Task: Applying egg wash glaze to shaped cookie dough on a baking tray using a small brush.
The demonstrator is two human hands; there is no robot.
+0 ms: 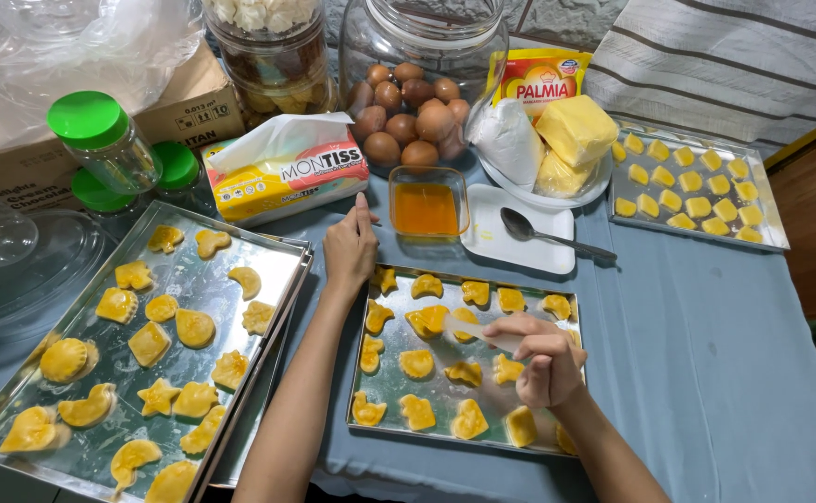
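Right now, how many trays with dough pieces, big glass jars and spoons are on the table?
Trays with dough pieces: 3
Big glass jars: 2
Spoons: 1
Total: 6

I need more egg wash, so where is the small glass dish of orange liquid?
In the head view, the glass dish sits upper centre, before the egg jar, between the tissue pack and white spoon plate.
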